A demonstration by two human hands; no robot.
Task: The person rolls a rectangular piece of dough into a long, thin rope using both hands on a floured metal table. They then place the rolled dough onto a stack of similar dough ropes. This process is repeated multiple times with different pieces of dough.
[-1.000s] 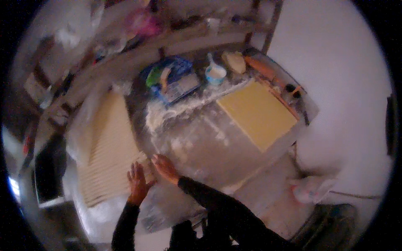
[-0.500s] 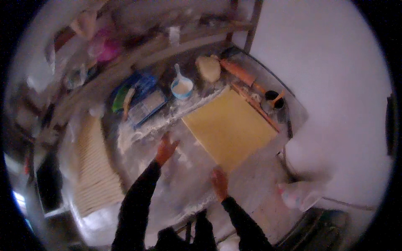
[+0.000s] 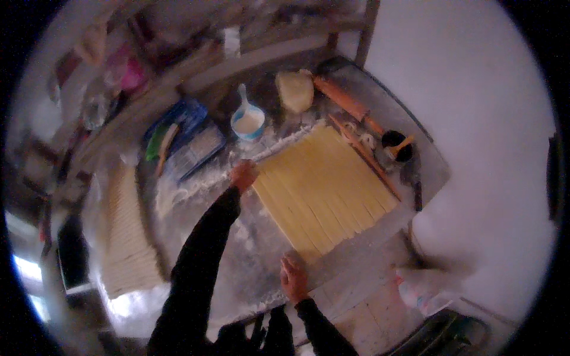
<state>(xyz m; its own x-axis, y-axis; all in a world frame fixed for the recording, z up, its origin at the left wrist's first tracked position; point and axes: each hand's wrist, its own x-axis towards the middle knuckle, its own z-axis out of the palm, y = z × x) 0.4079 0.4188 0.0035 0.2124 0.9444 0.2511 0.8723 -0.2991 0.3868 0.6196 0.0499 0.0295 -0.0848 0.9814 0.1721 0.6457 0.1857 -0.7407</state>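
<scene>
A flat yellow dough sheet [image 3: 332, 178], scored into long parallel strips, lies on the floured worktop. At its far left corner is my left hand [image 3: 243, 175], fingers curled in against the edge of the outermost strip. My right hand [image 3: 294, 280] is beside the near left corner with its fingers drawn together; whatever they may hold is too blurred to make out. A long thin wooden stick [image 3: 368, 159] lies along the sheet's right edge.
Ridged pale strips [image 3: 127, 231] cover the left side. At the back are a blue tray [image 3: 202, 151], a green-and-wood brush [image 3: 160, 145], a bowl of white powder [image 3: 247, 123], a dough lump [image 3: 295, 92] and a rolling pin [image 3: 344, 98]. A dark cup [image 3: 396, 145] stands right.
My left hand has moved away from me to the far left corner of the sheet, its fingers closing. My right hand has shifted left and nearer. The cut lines show more clearly.
</scene>
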